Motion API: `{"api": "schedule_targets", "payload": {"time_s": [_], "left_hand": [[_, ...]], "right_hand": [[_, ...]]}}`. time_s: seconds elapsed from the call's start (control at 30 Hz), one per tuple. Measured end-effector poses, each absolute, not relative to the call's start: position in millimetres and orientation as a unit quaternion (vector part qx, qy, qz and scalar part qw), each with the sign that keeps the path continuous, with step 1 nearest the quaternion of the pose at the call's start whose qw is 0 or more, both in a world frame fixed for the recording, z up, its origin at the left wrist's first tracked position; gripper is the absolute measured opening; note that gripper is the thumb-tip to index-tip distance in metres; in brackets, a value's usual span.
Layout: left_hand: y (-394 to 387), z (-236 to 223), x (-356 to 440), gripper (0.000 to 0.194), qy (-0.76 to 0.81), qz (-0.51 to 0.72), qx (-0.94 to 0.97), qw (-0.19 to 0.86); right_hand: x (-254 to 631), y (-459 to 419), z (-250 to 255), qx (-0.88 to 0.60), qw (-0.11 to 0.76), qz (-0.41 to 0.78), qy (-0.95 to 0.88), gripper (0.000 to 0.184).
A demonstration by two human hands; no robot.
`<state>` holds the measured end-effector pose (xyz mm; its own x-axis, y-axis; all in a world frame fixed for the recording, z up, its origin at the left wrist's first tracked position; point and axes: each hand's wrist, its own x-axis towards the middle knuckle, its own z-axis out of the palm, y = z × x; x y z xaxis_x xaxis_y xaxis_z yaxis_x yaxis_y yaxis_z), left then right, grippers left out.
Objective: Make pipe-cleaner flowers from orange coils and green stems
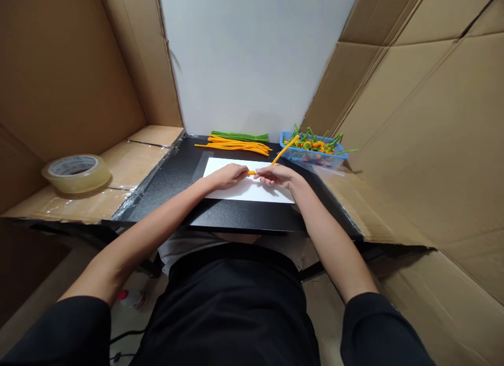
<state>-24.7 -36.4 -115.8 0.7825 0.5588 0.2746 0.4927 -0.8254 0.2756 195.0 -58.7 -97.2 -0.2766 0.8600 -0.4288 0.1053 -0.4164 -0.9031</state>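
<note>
CAUTION: SLIPPAGE AND SNAGGING

The orange stem [284,150] is between the two hands, above the white sheet [275,196]. Its short, thick section, apparently wound, shows between the fingertips; its free length slants up and away toward the blue basket [333,160].

Grip status: the left hand [230,176] pinches the near-side end of the thick section, with the fingers curled over it. The right hand [277,176] pinches the stem at the other end between thumb and fingers. Exact finger contact is partly hidden.

Possible faults, by judgement:
- Loosening. Cause: a relaxed left pinch lets the turns spread or spring back.
- Kinking. Cause: a sharp pull by the right hand bends the stem at the coil.
- Snagging. Cause: the free length overlaps the basket in view, and a swing can catch the tangled green and orange pieces [315,144] that project over its rim. Contact cannot be told.
- Shifting. Cause: forearm or hand drag moves the sheet on the black desk [232,215].

Surroundings: the orange stems [238,144] lie loosely beyond the sheet, just in front of the green stems [240,136]. A tape roll [76,174] rests on cardboard at the left, well apart from the hands. Cardboard panels [444,129] flank the desk and limit sideways elbow movement.
</note>
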Motion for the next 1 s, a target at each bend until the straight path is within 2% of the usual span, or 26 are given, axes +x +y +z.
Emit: {"api": "schedule_targets", "payload": {"time_s": [0.13,0.37,0.67,1.0], "left_hand": [[-36.3,-116.8,-23.9,0.028,0.285,0.180,0.937,0.095],[-35.3,-117.8,-23.5,0.030,0.284,0.192,0.933,0.112],[-35.5,-119.5,-23.2,0.029,0.290,0.226,0.917,0.155],[-37.7,-117.6,-21.3,0.031,0.318,0.234,0.902,0.176]], "right_hand": [[195.0,-59.0,-96.0,-0.528,0.287,0.655,-0.460,0.016],[193.5,-62.0,-93.1,-0.532,0.283,0.650,-0.464,0.026],[191.5,-63.6,-91.5,-0.538,0.290,0.642,-0.464,0.018],[188.1,-66.8,-91.0,-0.540,0.298,0.638,-0.462,0.018]]}}
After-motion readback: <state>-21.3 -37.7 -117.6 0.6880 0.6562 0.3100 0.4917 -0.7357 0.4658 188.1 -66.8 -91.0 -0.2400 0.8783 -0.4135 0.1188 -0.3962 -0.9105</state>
